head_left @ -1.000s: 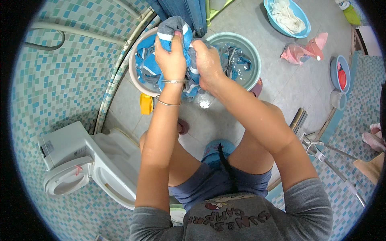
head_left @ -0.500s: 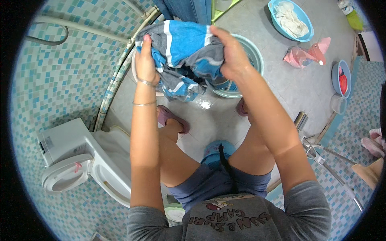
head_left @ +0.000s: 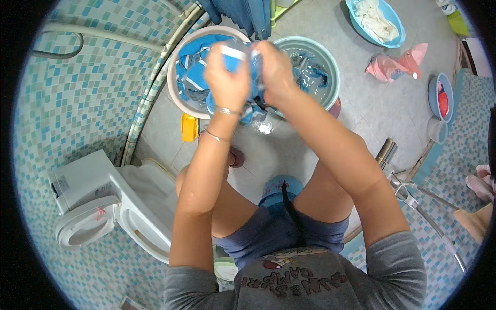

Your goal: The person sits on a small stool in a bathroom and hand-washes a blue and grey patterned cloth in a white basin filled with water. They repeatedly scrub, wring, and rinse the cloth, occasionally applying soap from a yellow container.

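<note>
Above two basins, my left hand (head_left: pixel 227 85) and my right hand (head_left: pixel 278 75) are closed on a blue, grey and white striped cloth (head_left: pixel 254 77), bunched between them. Motion smears the fingers and the cloth. Beneath my left hand, a pale pink basin (head_left: pixel 172 82) holds more blue and grey fabric (head_left: pixel 196 72) of a similar pattern. Partly behind my right hand stands a light teal basin (head_left: pixel 335 77) with water and dark, bluish cloth (head_left: pixel 310 70) in it. The lower end of the held cloth hangs between the basins.
A yellow scoop-like item (head_left: pixel 189 127) lies beside the pink basin. Dark blue fabric (head_left: pixel 230 15) hangs at the far side. A blue basin (head_left: pixel 380 41) of white cloth, a pink plastic bag (head_left: pixel 387 67) and a small blue basin (head_left: pixel 447 88) are rightward. A toilet (head_left: pixel 144 227) stands left.
Both hands have come closer together, and the spread cloth is now bunched between them. The pink basin and yellow item have come into fuller view.
</note>
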The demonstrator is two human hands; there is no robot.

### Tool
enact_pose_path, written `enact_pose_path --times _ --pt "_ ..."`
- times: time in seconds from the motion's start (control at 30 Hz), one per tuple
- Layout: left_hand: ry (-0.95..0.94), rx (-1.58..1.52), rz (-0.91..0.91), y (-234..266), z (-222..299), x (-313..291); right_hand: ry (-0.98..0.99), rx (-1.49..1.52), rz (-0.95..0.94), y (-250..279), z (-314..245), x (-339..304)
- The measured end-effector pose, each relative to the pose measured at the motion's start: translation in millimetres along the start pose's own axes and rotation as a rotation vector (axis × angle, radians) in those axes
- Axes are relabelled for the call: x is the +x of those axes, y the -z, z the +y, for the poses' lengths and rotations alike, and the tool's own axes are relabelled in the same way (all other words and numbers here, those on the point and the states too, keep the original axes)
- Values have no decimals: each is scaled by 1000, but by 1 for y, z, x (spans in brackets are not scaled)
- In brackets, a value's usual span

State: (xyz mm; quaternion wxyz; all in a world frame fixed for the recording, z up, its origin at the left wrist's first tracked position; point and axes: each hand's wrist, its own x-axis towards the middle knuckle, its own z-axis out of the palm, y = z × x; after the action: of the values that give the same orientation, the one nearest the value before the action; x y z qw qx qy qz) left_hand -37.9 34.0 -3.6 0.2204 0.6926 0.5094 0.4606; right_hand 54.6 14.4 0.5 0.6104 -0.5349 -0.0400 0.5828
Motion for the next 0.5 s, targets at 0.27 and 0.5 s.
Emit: enact_pose_path --times 0.27,0.5 --pt "-331 -147 -95 -9 28 -22 18 129 25 21 -15 30" --pt "-29 -166 49 -6 6 1 -31 149 6 -2 2 -10"
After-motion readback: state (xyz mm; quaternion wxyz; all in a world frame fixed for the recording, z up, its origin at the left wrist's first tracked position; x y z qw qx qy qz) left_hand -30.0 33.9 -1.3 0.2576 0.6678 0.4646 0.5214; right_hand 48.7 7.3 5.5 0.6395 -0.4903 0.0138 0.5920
